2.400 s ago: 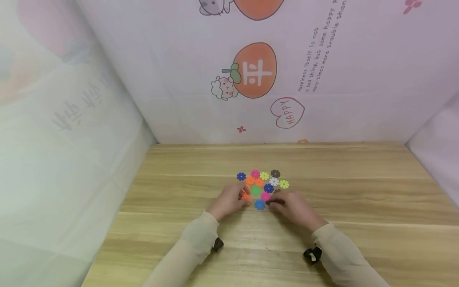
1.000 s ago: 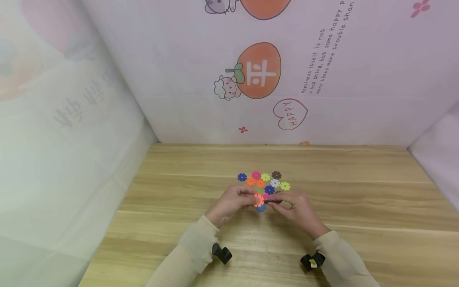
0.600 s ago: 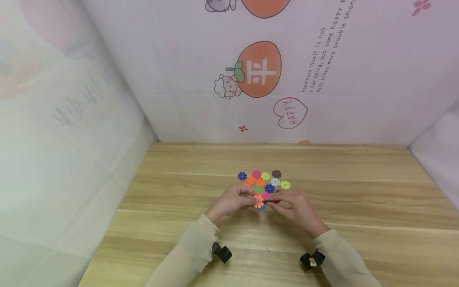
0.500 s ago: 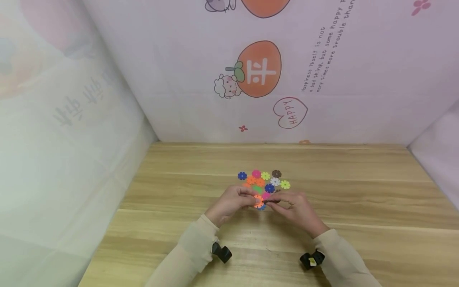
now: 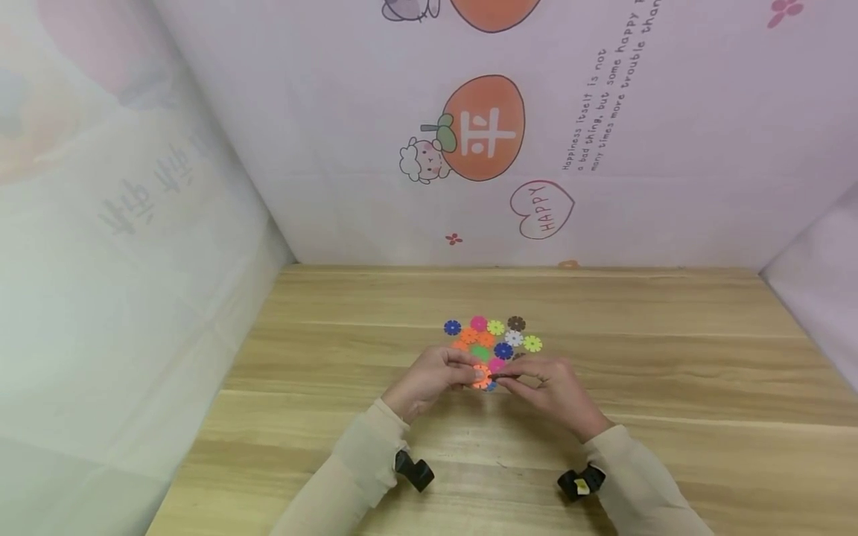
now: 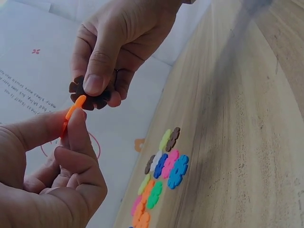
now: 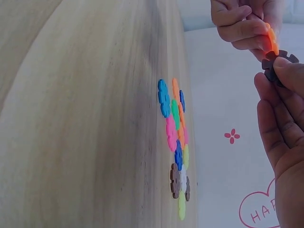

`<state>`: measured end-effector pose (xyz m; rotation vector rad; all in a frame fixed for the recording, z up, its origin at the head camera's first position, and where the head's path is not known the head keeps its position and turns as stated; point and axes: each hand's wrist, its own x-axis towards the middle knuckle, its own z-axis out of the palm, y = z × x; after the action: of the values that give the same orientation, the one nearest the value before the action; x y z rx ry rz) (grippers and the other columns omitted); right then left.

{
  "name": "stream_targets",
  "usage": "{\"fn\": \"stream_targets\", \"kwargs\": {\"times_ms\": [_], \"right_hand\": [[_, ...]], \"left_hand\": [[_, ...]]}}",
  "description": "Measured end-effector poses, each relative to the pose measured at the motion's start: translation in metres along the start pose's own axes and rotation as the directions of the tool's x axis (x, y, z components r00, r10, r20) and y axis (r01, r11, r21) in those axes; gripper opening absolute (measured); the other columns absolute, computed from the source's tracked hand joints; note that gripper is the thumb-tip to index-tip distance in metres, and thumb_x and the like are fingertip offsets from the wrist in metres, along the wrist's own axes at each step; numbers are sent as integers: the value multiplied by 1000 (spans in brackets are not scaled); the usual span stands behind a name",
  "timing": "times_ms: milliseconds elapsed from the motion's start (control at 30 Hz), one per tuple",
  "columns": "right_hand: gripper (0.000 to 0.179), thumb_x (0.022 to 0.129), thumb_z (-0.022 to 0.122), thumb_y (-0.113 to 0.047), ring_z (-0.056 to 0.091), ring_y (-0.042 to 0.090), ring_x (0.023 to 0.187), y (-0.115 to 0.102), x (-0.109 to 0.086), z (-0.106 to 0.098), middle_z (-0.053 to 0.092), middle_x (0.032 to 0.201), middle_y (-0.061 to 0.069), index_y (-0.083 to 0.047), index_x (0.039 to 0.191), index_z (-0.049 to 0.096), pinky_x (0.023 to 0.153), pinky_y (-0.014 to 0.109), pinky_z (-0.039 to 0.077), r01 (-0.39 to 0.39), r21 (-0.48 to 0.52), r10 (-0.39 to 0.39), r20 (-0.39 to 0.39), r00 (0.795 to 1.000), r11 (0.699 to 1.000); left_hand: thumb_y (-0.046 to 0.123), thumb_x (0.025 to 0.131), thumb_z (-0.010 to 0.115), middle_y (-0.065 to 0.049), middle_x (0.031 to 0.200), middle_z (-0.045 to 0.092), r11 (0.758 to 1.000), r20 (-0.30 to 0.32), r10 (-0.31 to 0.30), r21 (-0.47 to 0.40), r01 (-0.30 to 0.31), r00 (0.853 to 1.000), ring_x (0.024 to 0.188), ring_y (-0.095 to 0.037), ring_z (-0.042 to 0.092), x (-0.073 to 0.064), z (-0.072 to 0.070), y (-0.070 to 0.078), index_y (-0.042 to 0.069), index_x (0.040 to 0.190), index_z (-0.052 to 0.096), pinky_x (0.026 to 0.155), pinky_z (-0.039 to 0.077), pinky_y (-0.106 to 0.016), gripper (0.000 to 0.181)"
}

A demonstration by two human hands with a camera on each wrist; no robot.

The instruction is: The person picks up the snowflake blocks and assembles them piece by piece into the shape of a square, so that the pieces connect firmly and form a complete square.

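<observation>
My left hand point(image 5: 432, 381) pinches an orange notched plastic disc point(image 5: 482, 377) between thumb and fingers. In my right hand point(image 5: 556, 391) a dark brown notched disc point(image 6: 100, 100) is held by thumb and fingertips. The two discs meet edge to edge, set crosswise; in the left wrist view the orange disc point(image 6: 73, 110) reaches the brown one's rim. How deep the notches engage cannot be told. Both hands hold them above the table, over a blue disc point(image 5: 491, 385) that is partly hidden.
Several loose discs lie flat beyond the hands, among them a green disc point(image 5: 480, 353), a white disc point(image 5: 513, 339) and a dark blue disc point(image 5: 452, 327). They rest on a wooden table point(image 5: 335, 335). Printed fabric point(image 5: 362, 149) stands behind and at the sides.
My left hand has lifted an orange disc off the table and brought it right, against the brown disc in my right hand. Over the last half second the hands have barely moved.
</observation>
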<state>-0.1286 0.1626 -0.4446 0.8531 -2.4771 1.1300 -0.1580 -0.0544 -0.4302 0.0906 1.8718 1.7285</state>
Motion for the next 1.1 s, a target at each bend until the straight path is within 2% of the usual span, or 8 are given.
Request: {"fn": "stream_targets", "kwargs": {"times_ms": [133, 267, 500, 767, 967, 1100], "right_hand": [[16, 76, 76, -12, 66, 6, 83, 1, 1, 2, 72, 86, -11, -20, 90, 74, 76, 28, 55, -21, 0, 21, -2, 1000, 1000], [17, 75, 76, -9, 67, 9, 84, 3, 2, 4, 72, 87, -8, -19, 88, 74, 82, 34, 54, 2, 10, -2, -2, 1000, 1000], [18, 74, 77, -9, 67, 6, 81, 2, 6, 4, 72, 88, -7, -18, 89, 74, 77, 24, 54, 39, 32, -39, 3, 999, 999], [17, 75, 76, -9, 68, 6, 83, 3, 8, 3, 72, 89, -7, -18, 90, 74, 95, 19, 45, 42, 41, -42, 2, 999, 998], [21, 73, 77, -6, 68, 8, 83, 5, 9, 6, 72, 88, -8, -18, 89, 74, 88, 31, 52, 53, 17, -53, -12, 999, 998], [17, 75, 76, -10, 67, 6, 81, 4, 10, 7, 72, 88, -8, -18, 90, 73, 77, 26, 55, 42, 11, -42, 7, 999, 999]], "left_hand": [[7, 81, 71, -4, 83, 68, 1000, 9, 2, -30, -1, 1000, 73, -14, 61, 2, -1, -2, -1, 101, 67, 81, 52, -41, 22], [5, 81, 69, -4, 83, 68, 998, 17, 0, -65, 1, 1000, 73, -13, 62, 4, -2, -4, -2, 102, 66, 85, 51, -44, 23], [1, 80, 68, -6, 85, 67, 995, 7, -10, -97, 10, 1000, 72, -12, 63, 6, -1, -5, -3, 103, 65, 88, 51, -45, 24], [4, 80, 70, -8, 86, 68, 996, 19, -15, -86, 16, 1000, 74, -13, 64, 7, -2, -1, -3, 103, 65, 89, 50, -45, 24], [8, 82, 69, -5, 87, 68, 999, 46, -13, -37, 15, 999, 75, -14, 62, 8, -6, -1, 0, 104, 66, 82, 52, -41, 23], [7, 85, 66, -6, 92, 66, 999, 59, 3, -33, -1, 998, 79, -14, 61, 8, -9, -2, -1, 106, 66, 87, 50, -44, 22]]}}
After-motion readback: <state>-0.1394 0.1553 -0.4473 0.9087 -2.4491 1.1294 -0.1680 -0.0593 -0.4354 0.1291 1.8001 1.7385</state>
